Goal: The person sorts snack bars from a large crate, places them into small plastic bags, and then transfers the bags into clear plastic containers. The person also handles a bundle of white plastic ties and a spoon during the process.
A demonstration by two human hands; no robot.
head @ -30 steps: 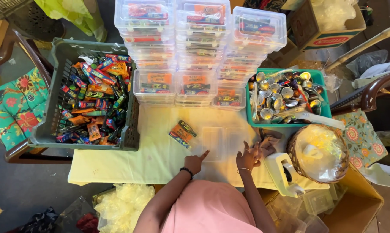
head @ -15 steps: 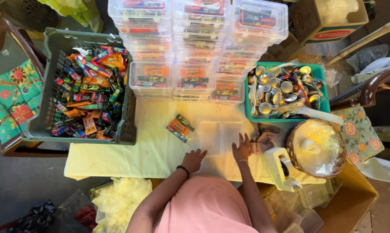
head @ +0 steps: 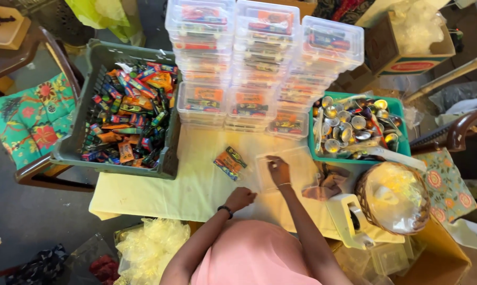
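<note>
On the pale yellow tablecloth, a clear flat plastic box lies open-side up, and everything else sits around it. The right hand rests on the near left part of this box, fingers curled narrow with the tips pressed to the plastic; whether anything small is pinched between them cannot be told. The left hand lies just in front of the box and to its left, loosely closed on the cloth and holding nothing that shows, with a dark band at the wrist. Just left of the box lies a small orange and green printed packet, apart from both hands. Behind the box stand stacks of clear lidded plastic boxes with colourful contents. Well to the left of the box sits a grey-green plastic crate filled with mixed bright wrappers. To the right and behind the box is a teal plastic tray of small shiny metal cups. Right of the box, near its front corner, stands a round woven basket covered by clear plastic, with a white tape dispenser just beside it.
</note>
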